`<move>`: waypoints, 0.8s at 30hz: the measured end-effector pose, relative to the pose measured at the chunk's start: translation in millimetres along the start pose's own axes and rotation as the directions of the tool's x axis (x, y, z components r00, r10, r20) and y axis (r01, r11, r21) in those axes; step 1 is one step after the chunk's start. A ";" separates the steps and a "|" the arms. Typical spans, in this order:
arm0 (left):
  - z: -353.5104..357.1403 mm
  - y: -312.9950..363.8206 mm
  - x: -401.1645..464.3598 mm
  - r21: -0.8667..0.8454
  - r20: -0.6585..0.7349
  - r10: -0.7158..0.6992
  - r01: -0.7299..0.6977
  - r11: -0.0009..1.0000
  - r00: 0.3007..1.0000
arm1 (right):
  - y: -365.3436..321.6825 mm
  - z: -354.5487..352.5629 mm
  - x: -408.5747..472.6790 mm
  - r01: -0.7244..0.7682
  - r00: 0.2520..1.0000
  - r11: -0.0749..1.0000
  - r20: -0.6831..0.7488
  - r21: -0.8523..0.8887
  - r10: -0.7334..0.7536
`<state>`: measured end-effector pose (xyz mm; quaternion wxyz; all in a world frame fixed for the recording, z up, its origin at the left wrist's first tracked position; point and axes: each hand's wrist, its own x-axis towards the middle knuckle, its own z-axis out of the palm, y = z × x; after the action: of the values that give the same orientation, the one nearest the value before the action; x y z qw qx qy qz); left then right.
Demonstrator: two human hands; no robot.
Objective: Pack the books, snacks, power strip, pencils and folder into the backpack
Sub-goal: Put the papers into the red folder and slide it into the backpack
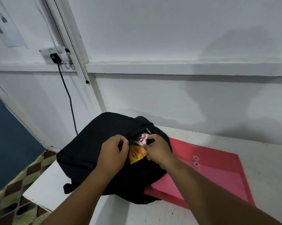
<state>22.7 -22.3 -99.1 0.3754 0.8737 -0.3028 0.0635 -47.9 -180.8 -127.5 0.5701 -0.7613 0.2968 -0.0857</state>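
Black fabric backpack (pixel 94 143): lies flat on the white table (pixel 44 189), over its left rear part, the bag's lower left side reaching the table's left edge; a zipped pocket gapes open along the top face, metal zip pull (pixel 147 131) at the far end of the slit

Snack packets, two, lodged in the open pocket: an orange-yellow packet (pixel 136 155) with its lower corner sticking out toward the viewer; a white packet with red print (pixel 141 139) just behind it, partly inside

Left hand (pixel 113 151): fingers curled, gripping the left lip of the pocket opening beside the orange-yellow packet

Right hand (pixel 155 147): thumb and fingers curled in a pinch at the right lip of the opening, touching the white packet; whether it holds packet, fabric or both cannot be told

Red plastic folder (pixel 218 172): flat on the table right of the backpack, its left portion tucked under the bag; two round string-tie buttons (pixel 196 161) on its flap

Wall socket (pixel 55 56): on the white wall at upper left, a black plug in it, dark cable (pixel 68 95) hanging down behind the bag

Patterned green and brown cloth (pixel 15 192): below the table's left edge
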 end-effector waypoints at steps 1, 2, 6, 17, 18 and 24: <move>-3.3 0.5 0.1 -0.031 -0.019 0.004 -0.004 1.000 1.000 | -3.9 6.5 1.2 -0.028 0.999 0.993 0.030 0.114 0.025; -6.1 1.4 0.4 -0.053 -0.032 0.011 -0.013 0.998 0.999 | -8.4 13.5 2.2 -0.058 0.996 0.969 0.073 0.239 0.042; -11.1 0.4 0.0 -0.085 -0.020 0.053 -0.054 0.995 0.998 | -20.3 36.5 7.3 -0.113 0.976 0.849 0.220 0.516 -0.004; 28.3 -31.9 -12.2 0.455 0.174 0.215 -0.272 0.848 0.961 | 24.7 -24.9 -2.1 0.131 0.978 0.987 -0.174 0.091 -0.114; 29.2 -30.9 -12.3 0.463 0.166 0.233 -0.285 0.840 0.958 | 30.4 -31.7 -6.9 0.139 0.948 0.990 -0.288 -0.003 -0.134; 26.8 -7.9 -20.5 0.315 0.197 0.218 -0.272 0.909 0.956 | 45.2 -40.8 -18.1 -0.152 0.978 0.987 -0.136 0.050 0.158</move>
<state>7.6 -26.8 -130.0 0.1835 0.8823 -0.4235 0.0922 -97.6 -212.0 -151.6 0.5678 -0.7166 0.3926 -0.0997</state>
